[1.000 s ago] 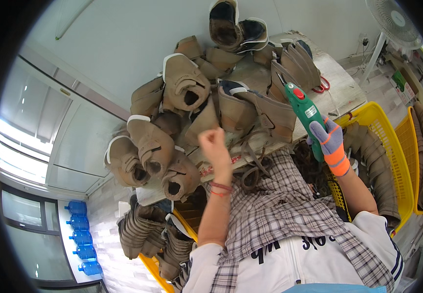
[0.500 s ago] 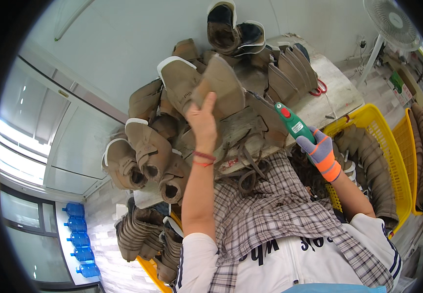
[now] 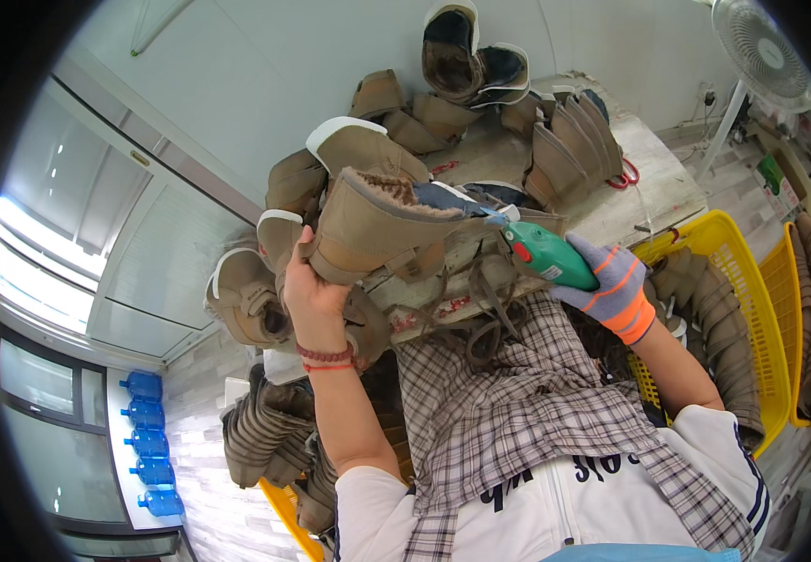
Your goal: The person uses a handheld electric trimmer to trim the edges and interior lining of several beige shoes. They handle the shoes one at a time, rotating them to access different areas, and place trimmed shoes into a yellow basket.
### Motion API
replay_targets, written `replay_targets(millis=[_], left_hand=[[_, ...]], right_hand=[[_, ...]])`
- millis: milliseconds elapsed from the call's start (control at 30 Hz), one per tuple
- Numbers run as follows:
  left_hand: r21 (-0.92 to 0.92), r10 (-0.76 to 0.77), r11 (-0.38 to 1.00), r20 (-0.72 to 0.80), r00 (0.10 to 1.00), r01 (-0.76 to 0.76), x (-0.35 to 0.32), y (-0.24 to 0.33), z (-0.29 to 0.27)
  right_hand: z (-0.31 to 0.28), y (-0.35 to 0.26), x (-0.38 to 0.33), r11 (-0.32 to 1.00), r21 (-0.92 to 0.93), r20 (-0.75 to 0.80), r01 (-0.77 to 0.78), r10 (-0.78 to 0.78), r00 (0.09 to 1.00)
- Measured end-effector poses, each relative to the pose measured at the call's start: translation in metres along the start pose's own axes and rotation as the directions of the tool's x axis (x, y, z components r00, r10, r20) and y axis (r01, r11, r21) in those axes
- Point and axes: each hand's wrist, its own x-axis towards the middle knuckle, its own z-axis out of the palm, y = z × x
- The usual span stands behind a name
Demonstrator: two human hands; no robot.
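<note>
My left hand (image 3: 313, 292), bare with red bracelets at the wrist, grips a brown shoe upper (image 3: 354, 234) by its left end. Its fleecy lining and dark blue inner edge face up. In my right hand (image 3: 616, 286), wearing a grey and orange glove, is a green handheld power tool (image 3: 563, 260) with a red button. The tool's front end is at the right edge of the upper, by the blue lining; whether it touches there I cannot tell. Behind the held upper stands another brown upper with a white rim (image 3: 347, 131).
More brown uppers (image 3: 569, 145) lie in stacks on the worn table (image 3: 658, 178), beside red-handled scissors (image 3: 626, 174). At the right stand yellow baskets (image 3: 769, 347) of uppers; another stack (image 3: 269, 436) sits lower left. Dark straps (image 3: 490, 328) hang at the table's front edge. A fan (image 3: 766, 51) stands far right.
The upper in my left hand has come down and left, and turned so that its fleece lining shows. The green tool has swung slightly left and down, its front end now at the upper's edge.
</note>
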Motion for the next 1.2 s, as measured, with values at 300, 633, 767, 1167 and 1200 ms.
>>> replay_targets(millis=[300,633,767,1167,1200], left_hand=[[-0.071,-0.097,0.992,0.063,0.993,0.101,0.006,-0.009,-0.018],[-0.030,0.016,0.999,0.005,1.000,-0.016,-0.016,-0.023,0.001],[-0.041,0.126,0.992,0.101,0.987,-0.122,-0.039,-0.034,0.016],[0.252,0.435,0.795,0.397,0.808,-0.552,-0.067,-0.066,0.017],[0.311,0.435,0.755,0.420,0.796,-0.577,-0.068,-0.069,0.015]], right_hand=[[0.004,-0.004,0.004,0.998,0.034,0.029,0.061,-0.062,0.998],[0.008,-0.014,0.016,0.987,0.121,-0.019,0.103,-0.102,0.995],[0.009,-0.021,0.020,0.976,0.202,-0.036,0.086,-0.081,0.996],[0.010,-0.047,0.037,0.792,0.590,0.122,-0.156,0.103,0.987],[0.010,-0.048,0.038,0.761,0.622,0.141,-0.182,0.120,0.983]])
